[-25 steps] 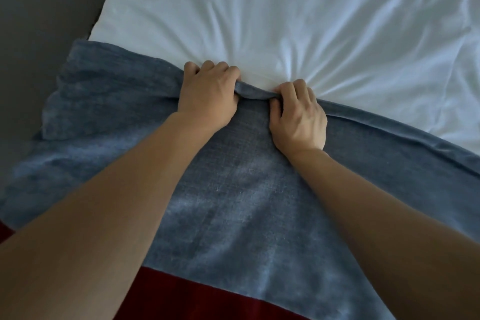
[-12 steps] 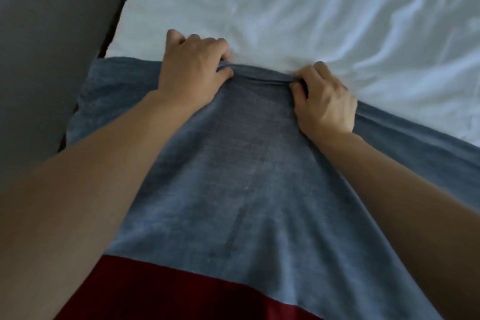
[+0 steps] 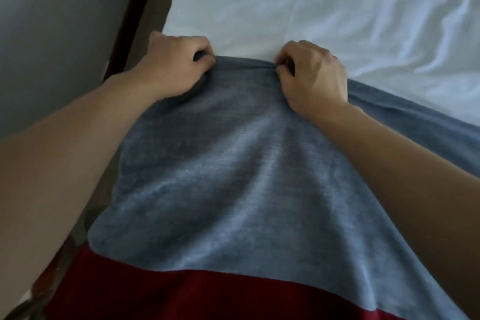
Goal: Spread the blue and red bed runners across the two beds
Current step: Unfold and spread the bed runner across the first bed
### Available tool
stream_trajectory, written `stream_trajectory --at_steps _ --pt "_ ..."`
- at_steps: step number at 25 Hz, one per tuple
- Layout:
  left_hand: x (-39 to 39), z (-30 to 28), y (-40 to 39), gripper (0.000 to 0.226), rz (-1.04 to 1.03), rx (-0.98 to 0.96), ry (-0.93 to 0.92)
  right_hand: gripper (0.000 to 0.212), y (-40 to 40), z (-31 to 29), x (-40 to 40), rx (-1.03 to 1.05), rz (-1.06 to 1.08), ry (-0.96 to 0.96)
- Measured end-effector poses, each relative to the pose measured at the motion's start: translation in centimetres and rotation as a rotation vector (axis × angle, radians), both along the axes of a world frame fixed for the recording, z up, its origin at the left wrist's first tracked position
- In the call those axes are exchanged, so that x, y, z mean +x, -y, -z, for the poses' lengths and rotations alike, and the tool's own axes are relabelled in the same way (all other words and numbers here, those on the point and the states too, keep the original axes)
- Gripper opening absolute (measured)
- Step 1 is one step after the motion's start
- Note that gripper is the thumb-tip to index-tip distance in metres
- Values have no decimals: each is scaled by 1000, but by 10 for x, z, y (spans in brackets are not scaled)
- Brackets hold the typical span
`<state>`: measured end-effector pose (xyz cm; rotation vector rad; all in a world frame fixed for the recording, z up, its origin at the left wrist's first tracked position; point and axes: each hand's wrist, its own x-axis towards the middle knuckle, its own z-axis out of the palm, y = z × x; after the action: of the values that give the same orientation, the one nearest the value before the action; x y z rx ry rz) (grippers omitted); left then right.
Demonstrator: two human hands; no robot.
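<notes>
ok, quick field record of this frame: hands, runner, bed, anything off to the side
left hand: fist shut on the runner's far edge
right hand: fist shut on the same edge
bed runner: blue panel bunched between the fists, red band nearest the camera
bed sheet: white, wrinkled at right
dark strip: left of the mattress
wall: grey

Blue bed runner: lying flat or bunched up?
Bunched. The blue woven bed runner shows ridges fanning from its far edge, pinched by the left hand and right hand.
</notes>
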<state>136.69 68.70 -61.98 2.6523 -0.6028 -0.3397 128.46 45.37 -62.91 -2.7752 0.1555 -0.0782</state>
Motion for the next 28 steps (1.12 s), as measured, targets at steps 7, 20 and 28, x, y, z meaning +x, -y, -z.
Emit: stream_trajectory --at_steps 7,20,28 --pt "4 10 -10 13 131 149 151 19 -12 -1 -1 -71 -96 22" --pt "-176 33 -15 68 66 234 170 68 -36 16 -149 -125 -67 -180" --pt "-256 6 61 71 128 96 169 69 19 1 -261 -93 128 -162"
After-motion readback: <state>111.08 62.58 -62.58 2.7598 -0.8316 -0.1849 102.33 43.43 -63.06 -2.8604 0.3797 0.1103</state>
